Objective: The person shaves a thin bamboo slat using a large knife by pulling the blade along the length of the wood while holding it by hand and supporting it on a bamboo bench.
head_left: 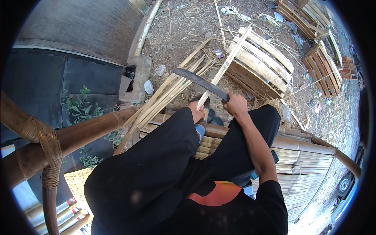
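- Tools: I count one curved blade [200, 81], dark, its tip to the left and its handle end to the right.
- Workpiece: one pale split strip [231, 58], running from between the knees to the far side, over the nearest crate [260, 60]. The blade crosses it just beyond the left hand; I cannot tell whether the edge bites in.
- Loose strips [164, 94]: at least four, bunched on the left, slanting from near to far; overlap spoils an exact count.
- Crates: I count at least three, all slatted wood, far and right; the nearest lies just beyond the right knee.
- Writing: one small purple-and-white wrapper [219, 53] on the ground [184, 23] bears print too small for me to read. The dark shirt [239, 215] shows one orange shape.
- Left hand [196, 112]: fingers closed around the strip's near end, between the knees.
- Right hand [236, 105]: fingers clenched round the blade's handle, mostly hidden by the fist, near the right knee.
- Seat: one slatted bamboo platform [303, 162], near right; one lashed bamboo rail [88, 131], left.
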`<state>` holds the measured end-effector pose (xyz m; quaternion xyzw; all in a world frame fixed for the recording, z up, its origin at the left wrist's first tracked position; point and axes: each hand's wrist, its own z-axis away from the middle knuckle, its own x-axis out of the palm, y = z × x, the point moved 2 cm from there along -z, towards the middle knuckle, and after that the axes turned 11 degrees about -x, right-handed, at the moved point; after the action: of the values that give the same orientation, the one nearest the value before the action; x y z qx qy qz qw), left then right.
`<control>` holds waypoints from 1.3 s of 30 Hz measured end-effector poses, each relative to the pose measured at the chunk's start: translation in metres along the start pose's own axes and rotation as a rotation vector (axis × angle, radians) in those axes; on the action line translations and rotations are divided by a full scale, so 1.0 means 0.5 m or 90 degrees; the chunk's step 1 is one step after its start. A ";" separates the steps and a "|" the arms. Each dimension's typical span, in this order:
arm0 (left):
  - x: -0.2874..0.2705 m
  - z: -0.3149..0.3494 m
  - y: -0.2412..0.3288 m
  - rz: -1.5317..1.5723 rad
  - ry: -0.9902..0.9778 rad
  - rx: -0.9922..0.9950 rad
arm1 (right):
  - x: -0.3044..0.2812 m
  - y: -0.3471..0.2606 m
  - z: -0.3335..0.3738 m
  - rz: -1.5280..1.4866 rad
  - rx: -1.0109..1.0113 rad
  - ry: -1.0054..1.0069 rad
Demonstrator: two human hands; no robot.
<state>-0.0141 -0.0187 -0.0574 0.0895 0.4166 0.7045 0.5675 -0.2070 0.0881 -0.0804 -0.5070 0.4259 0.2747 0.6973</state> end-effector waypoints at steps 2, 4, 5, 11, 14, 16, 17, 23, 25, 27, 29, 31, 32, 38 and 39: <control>-0.008 -0.002 0.001 -0.002 -0.002 -0.019 | -0.003 -0.044 0.007 -0.025 -0.031 0.009; -0.005 0.002 0.001 -0.059 0.028 0.015 | 0.003 -0.055 0.005 -0.023 -0.060 -0.003; -0.005 0.004 0.001 -0.088 0.044 0.031 | 0.003 -0.056 -0.001 -0.022 -0.076 -0.008; -0.008 0.012 0.002 -0.028 -0.014 -0.043 | -0.012 0.060 -0.042 -0.040 0.149 0.033; -0.003 0.003 0.010 -0.004 -0.026 -0.037 | -0.025 0.021 -0.022 -0.044 0.076 0.005; -0.005 0.010 0.018 -0.030 -0.015 -0.052 | 0.000 -0.017 -0.010 -0.049 -0.024 -0.025; -0.006 0.012 0.021 -0.043 -0.010 -0.060 | 0.005 -0.024 -0.008 -0.035 -0.051 -0.042; -0.006 0.013 0.012 0.006 -0.017 -0.021 | 0.004 0.060 -0.039 -0.014 0.054 -0.010; -0.007 0.016 0.006 -0.010 -0.011 -0.019 | -0.009 0.049 -0.029 -0.020 0.042 -0.020; -0.008 0.016 0.008 -0.001 -0.013 -0.035 | -0.015 0.012 -0.014 -0.034 0.036 -0.019; -0.004 0.004 0.014 -0.005 -0.023 -0.003 | -0.015 -0.024 -0.007 -0.061 0.002 -0.010; -0.010 0.021 0.025 -0.037 -0.002 0.006 | -0.022 -0.061 -0.003 -0.071 -0.052 -0.033; -0.011 0.032 0.041 -0.064 0.017 0.007 | -0.016 -0.051 -0.004 -0.038 -0.065 -0.062; -0.006 0.023 0.017 -0.020 -0.015 -0.039 | -0.009 0.126 -0.036 -0.039 0.178 0.078; -0.008 0.027 0.022 -0.022 -0.010 -0.034 | -0.016 0.111 -0.036 -0.061 0.154 0.066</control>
<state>-0.0128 -0.0159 -0.0396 0.0724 0.3945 0.7050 0.5848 -0.2619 0.0903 -0.1020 -0.4525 0.4665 0.1611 0.7428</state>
